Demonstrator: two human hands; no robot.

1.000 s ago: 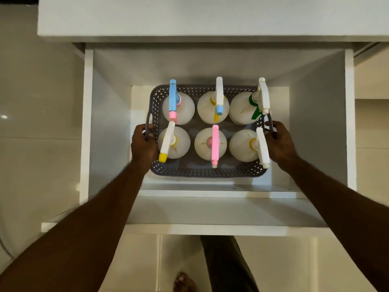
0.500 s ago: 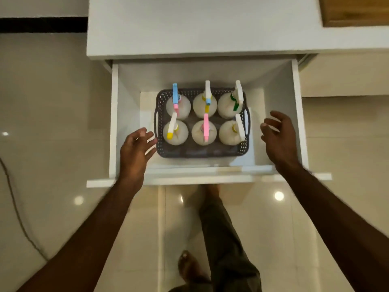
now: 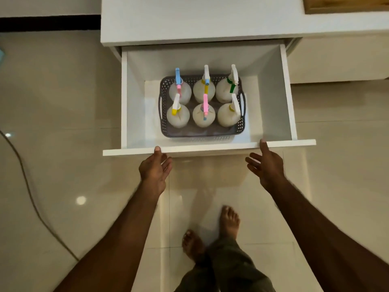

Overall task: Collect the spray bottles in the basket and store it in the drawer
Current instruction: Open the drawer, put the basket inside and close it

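Note:
A grey perforated basket [image 3: 197, 131] stands inside the open white drawer [image 3: 210, 147]. It holds several white spray bottles [image 3: 203, 114] in two rows, with blue, pink, yellow, green and white nozzles. My left hand [image 3: 154, 168] is just in front of the drawer's front panel, fingers straight, its thumb tip touching the panel's top edge. My right hand [image 3: 266, 163] is likewise spread at the panel's right part, thumb on the edge. Neither hand holds anything.
The drawer juts out from a white cabinet [image 3: 200, 20] over a glossy tiled floor [image 3: 63, 123]. My bare feet [image 3: 212, 230] stand below the drawer front. A dark cable [image 3: 25, 182] runs across the floor at the left. More white cabinet fronts [image 3: 341, 60] sit to the right.
Both hands let go of the basket handles, drew back out of the drawer and now meet its front panel. The view pulled back and up.

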